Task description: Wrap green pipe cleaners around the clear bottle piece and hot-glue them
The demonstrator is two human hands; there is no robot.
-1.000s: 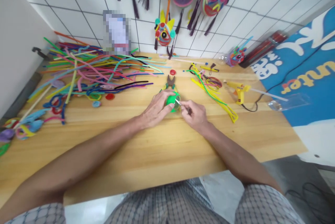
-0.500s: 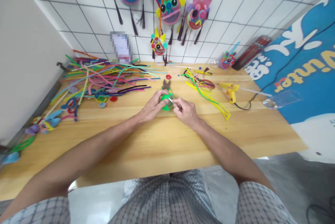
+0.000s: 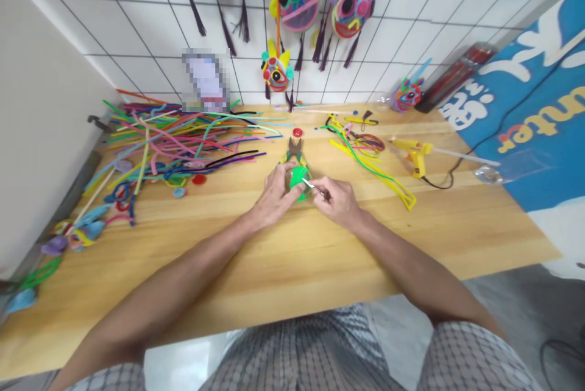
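Note:
A round green object (image 3: 298,179) sits just above the wooden table, with my left hand (image 3: 276,193) wrapped round its left side and the thumb on its front. My right hand (image 3: 337,198) is closed on a thin tool (image 3: 311,186) with a pale, pointed tip that reaches the green surface. Pliers (image 3: 295,148) lie right behind the green object, jaws pointing away from me. Beyond them is a small red disc (image 3: 297,132).
Many coloured fuzzy stems (image 3: 183,135) cover the table's back left. On the right are yellow and green stems (image 3: 365,165) and a yellow glue gun (image 3: 415,153) with a cable. Colourful masks (image 3: 299,1) hang on the grid wall.
The view has shifted a little. The green object has turned, showing more green on its front, and the tool's pale tip now lies across its right part.

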